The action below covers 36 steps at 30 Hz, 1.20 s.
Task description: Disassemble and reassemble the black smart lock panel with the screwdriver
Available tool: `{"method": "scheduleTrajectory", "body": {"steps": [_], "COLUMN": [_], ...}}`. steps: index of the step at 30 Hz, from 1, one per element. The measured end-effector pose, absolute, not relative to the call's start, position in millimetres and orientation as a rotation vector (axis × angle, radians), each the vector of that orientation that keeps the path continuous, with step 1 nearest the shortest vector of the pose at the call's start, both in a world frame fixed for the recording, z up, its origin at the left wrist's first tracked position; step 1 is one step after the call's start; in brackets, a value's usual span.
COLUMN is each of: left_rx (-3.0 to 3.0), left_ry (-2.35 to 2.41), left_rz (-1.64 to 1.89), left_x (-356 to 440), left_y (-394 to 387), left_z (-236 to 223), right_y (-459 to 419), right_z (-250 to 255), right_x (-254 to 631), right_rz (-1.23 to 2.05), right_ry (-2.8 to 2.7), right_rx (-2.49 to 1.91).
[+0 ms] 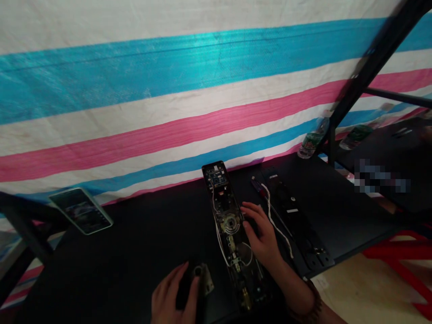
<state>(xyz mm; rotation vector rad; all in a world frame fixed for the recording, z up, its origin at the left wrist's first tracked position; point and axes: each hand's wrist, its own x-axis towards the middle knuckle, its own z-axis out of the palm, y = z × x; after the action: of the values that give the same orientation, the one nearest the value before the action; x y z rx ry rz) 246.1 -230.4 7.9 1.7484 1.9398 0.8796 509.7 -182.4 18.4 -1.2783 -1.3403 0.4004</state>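
Loosely open, the right hand point(261, 235) touches a device point(231, 222), left hand point(173, 294) pinching a metal part point(207, 281), label point(292, 210) unreadable.

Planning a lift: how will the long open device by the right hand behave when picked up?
The open device likely stays stiff, judging by its straight, tray-like form. Its loose white wires may snag, and the exposed circuit board looks easily damaged.
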Motion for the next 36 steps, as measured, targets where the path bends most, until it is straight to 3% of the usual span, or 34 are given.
{"method": "scheduleTrajectory", "body": {"steps": [10, 15, 20, 36], "left_rx": [1.983, 2.044, 2.266, 2.308], "left_ry": [1.774, 1.797, 1.475, 1.506], "left_rz": [0.782, 1.028, 1.088, 1.011], "left_x": [250, 268, 325, 358], "left_y": [-210, -196, -164, -156], "left_z": [2, 35, 67, 56], "right_y": [-178, -176, -169, -162], "right_z": [17, 14, 10, 6], "right_x": [510, 509, 507, 505], "right_rz": [0.495, 0.525, 0.535, 0.645], "right_ry": [-1.215, -1.152, -1.129, -1.066], "right_rx": [-1.283, -1.303, -1.307, -1.325]}}
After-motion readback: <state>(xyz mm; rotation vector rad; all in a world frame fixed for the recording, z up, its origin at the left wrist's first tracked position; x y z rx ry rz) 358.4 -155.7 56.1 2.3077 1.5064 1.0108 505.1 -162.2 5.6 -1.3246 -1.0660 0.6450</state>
